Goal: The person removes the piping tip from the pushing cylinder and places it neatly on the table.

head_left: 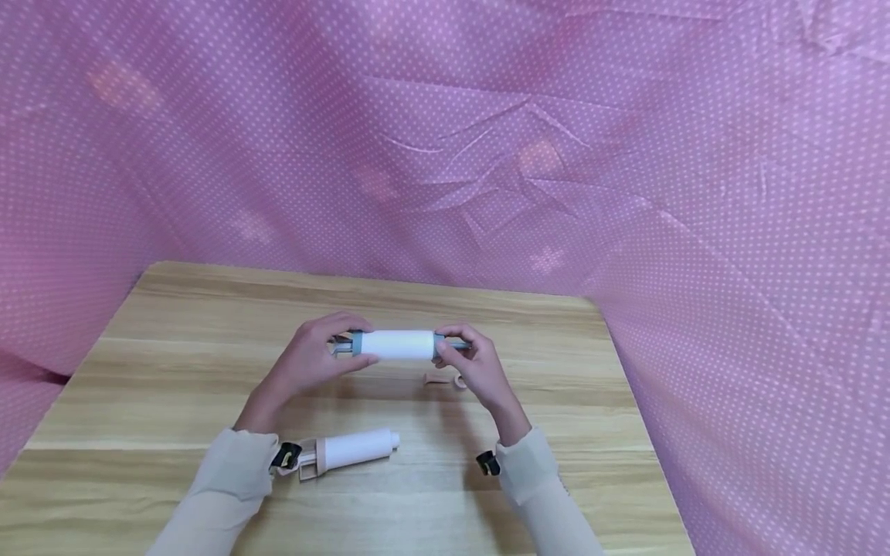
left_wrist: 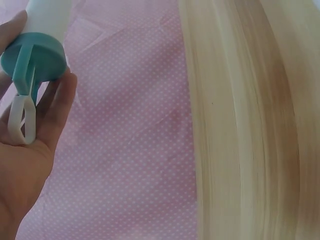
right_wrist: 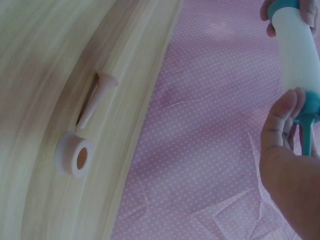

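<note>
An icing syringe (head_left: 397,344) with a white barrel and teal end caps is held level above the table between both hands. My left hand (head_left: 313,354) grips its handle end; in the left wrist view a teal collar (left_wrist: 42,50) and a white loop handle (left_wrist: 20,125) lie along the palm. At the other end my right hand (head_left: 481,369) pinches the teal cap (right_wrist: 311,104), from which a thin teal nozzle (right_wrist: 306,137) sticks out. Below the right hand, a pale pink nozzle (right_wrist: 99,95) and a pale pink ring cap (right_wrist: 70,154) lie on the wood.
A second syringe (head_left: 358,448), white with a beige collar, lies on the wooden table (head_left: 208,324) near the left forearm, its handle partly hidden by the wrist camera. Pink dotted cloth (head_left: 445,154) hangs behind and along both sides of the table.
</note>
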Motion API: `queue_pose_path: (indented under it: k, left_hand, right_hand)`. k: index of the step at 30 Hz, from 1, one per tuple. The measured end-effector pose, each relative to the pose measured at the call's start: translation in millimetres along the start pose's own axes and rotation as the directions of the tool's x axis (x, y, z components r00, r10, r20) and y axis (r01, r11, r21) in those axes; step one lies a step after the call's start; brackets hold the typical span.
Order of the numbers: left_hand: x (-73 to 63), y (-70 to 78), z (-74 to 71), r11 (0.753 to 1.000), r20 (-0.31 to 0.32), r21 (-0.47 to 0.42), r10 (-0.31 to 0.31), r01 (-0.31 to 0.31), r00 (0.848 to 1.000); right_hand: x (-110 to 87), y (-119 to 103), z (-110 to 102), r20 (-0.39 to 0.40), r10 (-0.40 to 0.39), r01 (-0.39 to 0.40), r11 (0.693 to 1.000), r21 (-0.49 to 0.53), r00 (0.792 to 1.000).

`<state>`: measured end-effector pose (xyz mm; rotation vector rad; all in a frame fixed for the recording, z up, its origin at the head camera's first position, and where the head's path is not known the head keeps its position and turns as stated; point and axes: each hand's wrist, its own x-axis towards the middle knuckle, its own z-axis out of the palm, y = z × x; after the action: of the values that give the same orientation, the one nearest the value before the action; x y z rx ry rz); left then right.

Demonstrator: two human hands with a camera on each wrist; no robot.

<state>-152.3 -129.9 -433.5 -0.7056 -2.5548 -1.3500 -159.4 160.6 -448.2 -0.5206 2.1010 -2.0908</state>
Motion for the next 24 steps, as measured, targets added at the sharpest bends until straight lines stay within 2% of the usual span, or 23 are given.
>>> queue_pose_path:
  k: [10, 17, 19, 24]
  left_hand:
    - [-2.9, 5.4, 3.2, 0.997, -0.064, -0.045, 0.057, -0.06, 0.996]
    - [-2.1, 7.1, 5.7, 0.997, -0.086, -0.04, 0.07, -0.073, 0.994]
    - [-2.3, 6.8, 6.0, 0.998, -0.081, -0.04, 0.052, -0.056, 0.995]
    - [-5.8, 3.5, 5.6, 0.997, -0.065, -0.073, -0.041, 0.036, 0.997]
  right_hand:
    - [-0.9, -3.3, 2.5, -0.047, 0.025, -0.024, 0.999, 0.022, 0.999]
    - [-3.5, 0.0, 0.5, -0.043, -0.002, 0.002, 1.0, 0.021, 0.999]
    - [-3.5, 2.7, -0.3, -0.034, -0.024, 0.024, 0.999, 0.026, 0.999]
    - [-2.4, 7.0, -1.1, 0.008, -0.11, 0.11, 0.994, -0.007, 0.994]
